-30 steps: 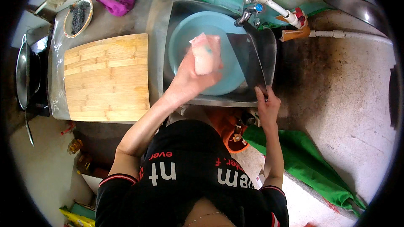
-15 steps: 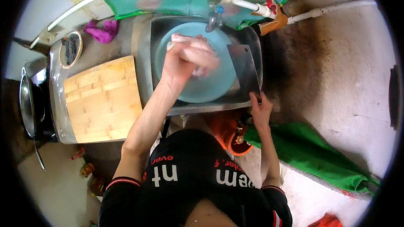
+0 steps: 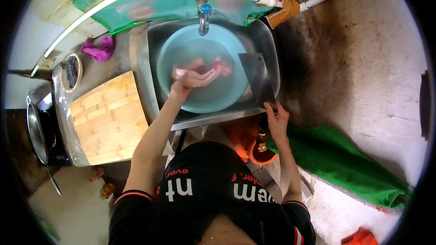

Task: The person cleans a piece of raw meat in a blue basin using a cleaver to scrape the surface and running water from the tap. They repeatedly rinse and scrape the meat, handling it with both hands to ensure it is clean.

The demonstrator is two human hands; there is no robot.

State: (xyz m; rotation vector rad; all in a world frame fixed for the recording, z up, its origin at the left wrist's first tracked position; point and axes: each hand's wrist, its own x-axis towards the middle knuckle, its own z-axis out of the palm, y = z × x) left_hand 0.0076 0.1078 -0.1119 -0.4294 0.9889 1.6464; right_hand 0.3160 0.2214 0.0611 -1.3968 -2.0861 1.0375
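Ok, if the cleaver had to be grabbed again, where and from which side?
By its dark handle, from the near side of the sink. The cleaver lies with its broad blade out over the sink's right part, beside the blue basin, and the handle points back toward the person. The right hand already grips there. The blade is flat and sharp-edged, so avoid it.

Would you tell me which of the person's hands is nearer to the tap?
Left. The left hand is over the blue basin, just below the tap; the right hand grips the cleaver handle at the sink's near edge.
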